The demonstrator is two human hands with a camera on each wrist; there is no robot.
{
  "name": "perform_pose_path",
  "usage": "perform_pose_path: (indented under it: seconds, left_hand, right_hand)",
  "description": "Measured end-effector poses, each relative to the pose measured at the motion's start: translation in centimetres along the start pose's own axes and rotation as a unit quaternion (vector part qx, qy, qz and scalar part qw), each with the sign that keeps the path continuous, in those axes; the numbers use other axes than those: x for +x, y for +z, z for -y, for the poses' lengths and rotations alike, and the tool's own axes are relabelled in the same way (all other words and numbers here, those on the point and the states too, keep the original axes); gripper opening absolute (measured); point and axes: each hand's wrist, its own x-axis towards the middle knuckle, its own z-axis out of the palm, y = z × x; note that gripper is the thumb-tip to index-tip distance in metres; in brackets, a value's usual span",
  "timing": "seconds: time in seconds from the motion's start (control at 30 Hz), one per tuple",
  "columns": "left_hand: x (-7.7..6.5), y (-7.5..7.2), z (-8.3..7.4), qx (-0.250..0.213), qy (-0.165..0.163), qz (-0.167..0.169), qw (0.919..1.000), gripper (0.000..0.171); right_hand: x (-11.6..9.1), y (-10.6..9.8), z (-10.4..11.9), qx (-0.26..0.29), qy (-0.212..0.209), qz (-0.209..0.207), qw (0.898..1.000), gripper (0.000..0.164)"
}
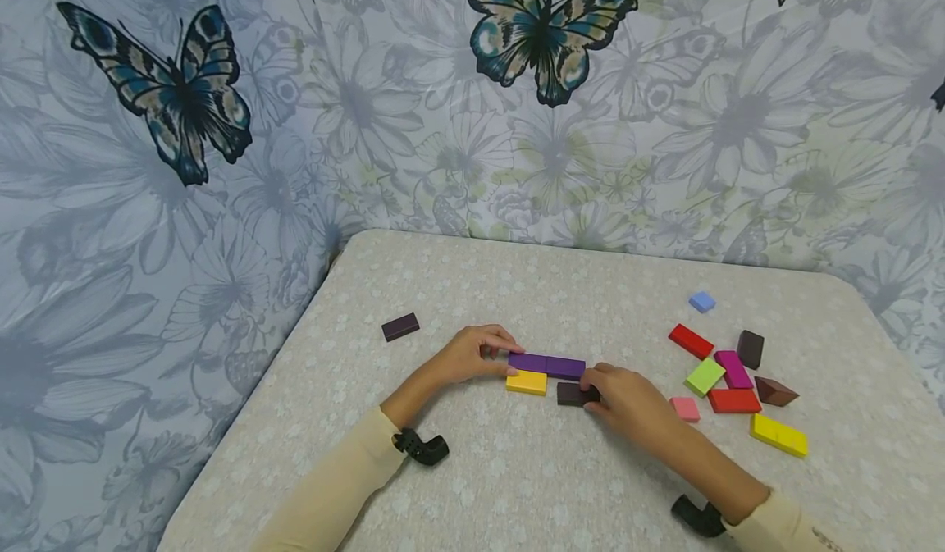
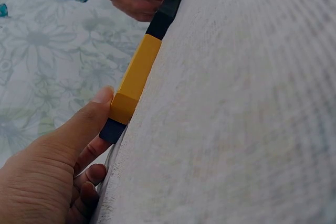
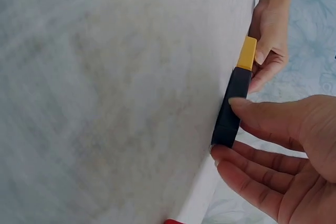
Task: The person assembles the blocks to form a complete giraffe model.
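Two purple blocks (image 1: pixel 565 368) lie end to end in a row on the cloth-covered table. A yellow-orange block (image 1: pixel 527 383) sits along the near side of the left purple one. My left hand (image 1: pixel 476 353) holds the left end of this group, thumb at the yellow-orange block's corner and index finger at the back of the purple block. In front of the right purple block, my right hand (image 1: pixel 627 404) pinches a dark brown block (image 1: pixel 572 394) between thumb and fingers. A small gap separates it from the yellow-orange block in the head view.
A lone dark brown block (image 1: pixel 400 327) lies at the left. To the right are several loose blocks, among them a red block (image 1: pixel 691 341), a light green block (image 1: pixel 705 376), a brown triangular block (image 1: pixel 775 392), yellow blocks (image 1: pixel 778 435) and a blue block (image 1: pixel 702 302). A patterned wall (image 1: pixel 413 125) borders the table.
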Motion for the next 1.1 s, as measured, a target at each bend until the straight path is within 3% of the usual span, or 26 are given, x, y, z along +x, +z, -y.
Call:
perform_pose_path:
  seconds: [0.33,1.1]
  left_hand:
    - [0.0,-0.1,0.3,0.002,0.006,0.001,1.0,0.034]
    - [0.0,-0.1,0.0,0.007,0.001,0.003,1.0,0.035]
  right_hand:
    - [-0.3,-0.5,-0.5,0.028,0.003,-0.01,1.0,0.02]
    - [1.4,0.0,0.3,0.019,0.01,-0.011,1.0,0.018]
